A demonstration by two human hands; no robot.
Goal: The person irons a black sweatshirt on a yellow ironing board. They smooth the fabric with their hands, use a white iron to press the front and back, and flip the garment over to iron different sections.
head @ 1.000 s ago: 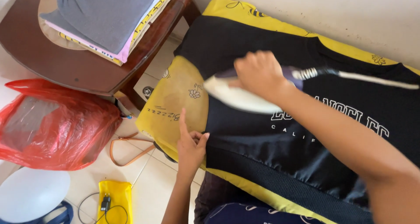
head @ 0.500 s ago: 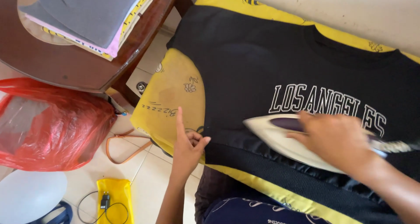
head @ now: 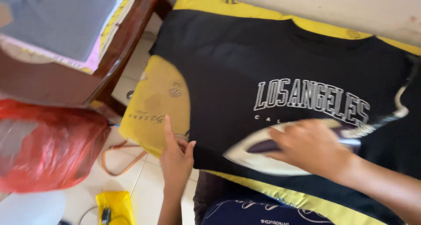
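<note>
A black T-shirt (head: 263, 62) with white lettering on its chest lies spread flat over a yellow padded cloth (head: 153, 106). My right hand (head: 313, 148) is wrapped around the handle of a white and purple clothes iron (head: 252, 157), which rests on the shirt's lower part below the lettering. A white cord (head: 397, 113) trails from the iron to the right. My left hand (head: 175, 157) presses down on the shirt's lower left edge, with the index finger pointing up along the yellow cloth.
A dark wooden table (head: 66, 84) at the upper left carries folded grey fabric (head: 57, 18). A red plastic bag (head: 44, 146) sits on the tiled floor below it. A yellow pouch (head: 116, 207), an orange strap (head: 123, 161) and a dark blue printed garment (head: 258, 209) lie nearby.
My right hand has slid the iron from the shirt's upper left down to its lower part, then slightly left. The left hand stays pressed at the shirt's edge.
</note>
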